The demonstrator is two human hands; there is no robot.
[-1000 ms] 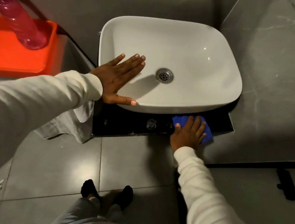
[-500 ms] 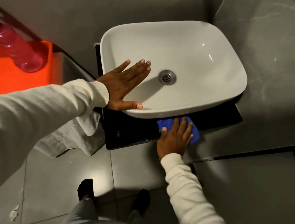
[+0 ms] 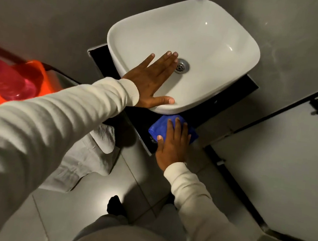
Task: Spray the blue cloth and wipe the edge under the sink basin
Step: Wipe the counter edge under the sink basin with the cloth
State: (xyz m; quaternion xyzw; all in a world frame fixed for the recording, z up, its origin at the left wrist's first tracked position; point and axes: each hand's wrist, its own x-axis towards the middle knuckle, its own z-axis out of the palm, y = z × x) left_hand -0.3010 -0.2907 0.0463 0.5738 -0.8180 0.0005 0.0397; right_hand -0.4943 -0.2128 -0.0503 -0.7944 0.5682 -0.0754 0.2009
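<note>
Under the sink basin (image 3: pixel 213 47), the blue cloth (image 3: pixel 160 127) has shifted leftward.

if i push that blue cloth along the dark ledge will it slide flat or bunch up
The blue cloth looks soft and folded, so it will likely bunch unless held flat, as the right hand does with spread fingers. The ledge looks glossy, so it should probably glide easily. It seems light and floppy if lifted.

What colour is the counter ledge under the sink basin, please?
Black and glossy, seen in the head view: the counter ledge beneath the white basin.
</note>
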